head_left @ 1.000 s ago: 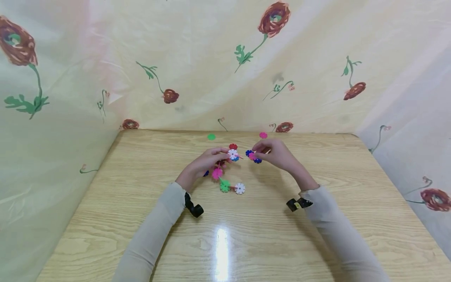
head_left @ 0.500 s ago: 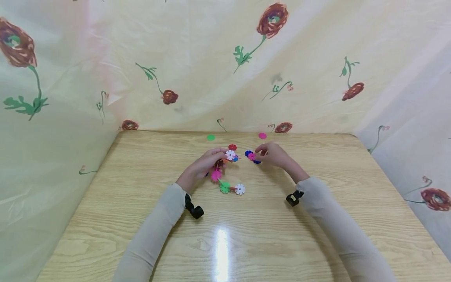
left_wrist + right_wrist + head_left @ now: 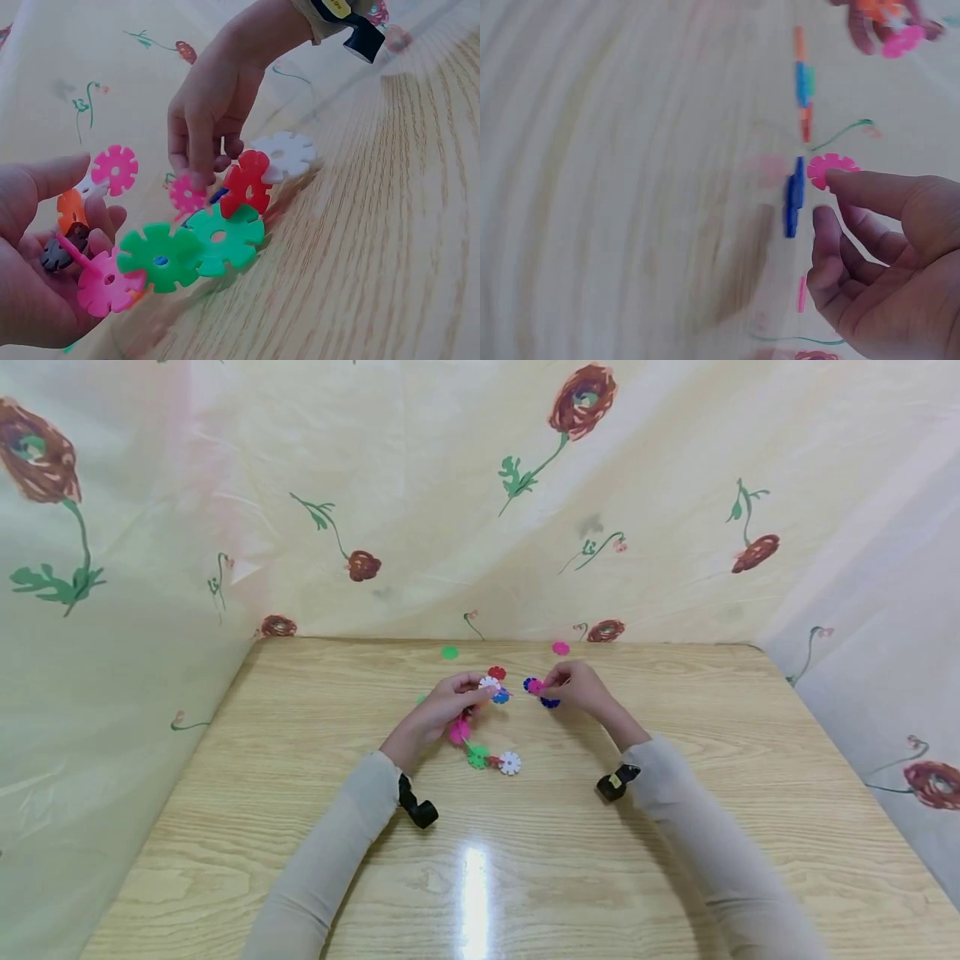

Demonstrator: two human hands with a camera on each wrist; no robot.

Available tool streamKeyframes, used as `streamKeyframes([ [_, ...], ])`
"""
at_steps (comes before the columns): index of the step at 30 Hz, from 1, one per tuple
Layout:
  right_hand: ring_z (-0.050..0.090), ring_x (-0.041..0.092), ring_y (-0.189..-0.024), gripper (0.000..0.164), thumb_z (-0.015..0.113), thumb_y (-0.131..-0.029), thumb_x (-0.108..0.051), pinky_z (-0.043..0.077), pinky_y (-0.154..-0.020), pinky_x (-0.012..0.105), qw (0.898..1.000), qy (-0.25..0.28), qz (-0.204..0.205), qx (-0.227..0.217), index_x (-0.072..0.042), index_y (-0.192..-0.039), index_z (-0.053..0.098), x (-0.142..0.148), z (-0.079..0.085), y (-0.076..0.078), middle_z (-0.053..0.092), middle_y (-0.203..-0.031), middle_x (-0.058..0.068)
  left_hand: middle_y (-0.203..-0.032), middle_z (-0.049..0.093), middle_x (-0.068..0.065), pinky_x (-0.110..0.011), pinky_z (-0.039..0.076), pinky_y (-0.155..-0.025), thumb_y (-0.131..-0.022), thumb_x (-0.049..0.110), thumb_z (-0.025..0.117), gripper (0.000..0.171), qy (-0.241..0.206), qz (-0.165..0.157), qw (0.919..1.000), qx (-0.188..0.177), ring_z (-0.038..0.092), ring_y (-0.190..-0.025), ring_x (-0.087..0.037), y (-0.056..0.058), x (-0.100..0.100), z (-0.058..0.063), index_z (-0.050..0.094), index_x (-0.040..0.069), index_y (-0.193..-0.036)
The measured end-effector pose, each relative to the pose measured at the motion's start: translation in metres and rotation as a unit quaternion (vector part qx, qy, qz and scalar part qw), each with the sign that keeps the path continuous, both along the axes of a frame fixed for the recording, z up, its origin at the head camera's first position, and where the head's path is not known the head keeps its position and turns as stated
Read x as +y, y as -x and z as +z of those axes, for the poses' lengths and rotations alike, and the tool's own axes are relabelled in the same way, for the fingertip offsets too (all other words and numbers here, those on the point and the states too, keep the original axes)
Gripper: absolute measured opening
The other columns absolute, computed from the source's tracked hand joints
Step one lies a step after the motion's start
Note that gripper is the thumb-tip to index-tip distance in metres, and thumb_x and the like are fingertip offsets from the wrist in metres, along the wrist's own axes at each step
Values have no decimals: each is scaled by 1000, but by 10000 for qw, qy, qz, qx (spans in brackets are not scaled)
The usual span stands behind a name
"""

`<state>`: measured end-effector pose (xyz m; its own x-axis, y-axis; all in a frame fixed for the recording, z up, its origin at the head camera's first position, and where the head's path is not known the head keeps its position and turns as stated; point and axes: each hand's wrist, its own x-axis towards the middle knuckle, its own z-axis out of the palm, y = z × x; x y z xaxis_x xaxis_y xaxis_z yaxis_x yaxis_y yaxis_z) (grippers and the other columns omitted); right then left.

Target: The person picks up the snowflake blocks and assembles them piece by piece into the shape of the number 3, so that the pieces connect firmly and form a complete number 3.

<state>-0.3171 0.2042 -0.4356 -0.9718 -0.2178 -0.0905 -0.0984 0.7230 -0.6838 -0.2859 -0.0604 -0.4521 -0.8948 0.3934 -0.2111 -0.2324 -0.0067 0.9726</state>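
Note:
My left hand (image 3: 444, 703) grips a chain of notched snowflake discs. In the left wrist view, an orange disc (image 3: 71, 208) and a dark brown disc (image 3: 55, 255) lie among its fingers. From there the chain runs through a pink disc (image 3: 110, 283), green discs (image 3: 159, 256), a red disc (image 3: 247, 184) and a white disc (image 3: 286, 154). To the right, my right hand (image 3: 581, 687) pinches a single pink disc (image 3: 831, 169) between thumb and fingers. Close beside that disc are dark blue discs (image 3: 794, 199) near the table surface.
Toward the back edge of the wooden table (image 3: 337, 877) lie a loose green disc (image 3: 450, 652) and a loose pink disc (image 3: 561, 648). A red disc (image 3: 497, 672) and a blue disc (image 3: 500, 696) show just beyond my left fingers. Flower-printed cloth (image 3: 420, 527) hangs behind.
My right wrist has turned and shifted slightly left, with the pink disc still pinched. My left hand has tilted the chain a little; a dark blue disc under its palm is now out of sight.

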Motion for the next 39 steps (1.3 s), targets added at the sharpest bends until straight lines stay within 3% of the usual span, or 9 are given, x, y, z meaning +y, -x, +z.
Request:
streamKeyframes([
  [2,59,18,-79,17,75,-93,-16,50,-66,26,9983,530,-137,-179,0,-98,71,0,1,-3,68,-89,6,-85,58,-4,-20,44,-58,-100,25,68,21,-45,38,10000,-59,49,-66,-11,0,1,0,64,10,-115],
  [5,66,18,-80,21,75,-94,-15,56,-68,29,9881,1428,-313,-477,2,-104,68,-1,6,-9,73,-90,5,-92,62,-6,-20,45,-59,-99,26,69,25,-39,107,9998,-132,52,-69,-11,1,1,0,64,10,-118],
  [7,71,19,-84,25,73,-95,-14,59,-72,32,9785,1948,-258,-627,3,-113,66,-3,9,-14,76,-92,4,-99,63,-7,-20,46,-62,-99,27,69,27,12,171,9997,-176,55,-76,-12,1,1,0,64,9,-119],
  [11,74,26,-88,39,71,-96,-10,61,-75,34,9663,2459,34,-757,2,-132,61,-10,13,-23,77,-92,2,-107,64,-7,-19,49,-67,-99,25,68,27,46,313,9991,-278,59,-86,-14,2,2,0,64,8,-120],
  [14,74,27,-87,39,69,-97,-9,62,-74,35,9633,2559,145,-802,-1,-135,62,-15,15,-27,76,-91,1,-107,65,-7,-19,51,-67,-100,22,68,25,-7,403,9986,-336,61,-85,-14,3,2,-1,63,7,-119],
  [23,74,18,-76,21,69,-97,-8,63,-72,38,9613,2630,59,-812,4,-113,63,-25,14,-34,78,-89,7,-102,66,-6,-19,53,-65,-101,21,66,19,-84,441,9984,-351,64,-80,-14,1,2,0,62,8,-114],
  [29,75,18,-76,20,67,-98,-6,64,-75,40,9571,2780,142,-811,6,-111,58,-31,14,-38,78,-93,14,-103,66,-4,-19,53,-64,-100,22,67,23,-104,489,9980,-389,65,-82,-15,0,2,1,62,9,-119],
  [39,75,16,-75,16,63,-99,-3,62,-86,50,9472,3076,-48,-907,5,-110,55,-37,14,-40,78,-91,15,-104,66,-4,-20,53,-66,-101,22,66,20,-103,383,9983,-435,65,-82,-14,1,3,2,62,9,-116],
])
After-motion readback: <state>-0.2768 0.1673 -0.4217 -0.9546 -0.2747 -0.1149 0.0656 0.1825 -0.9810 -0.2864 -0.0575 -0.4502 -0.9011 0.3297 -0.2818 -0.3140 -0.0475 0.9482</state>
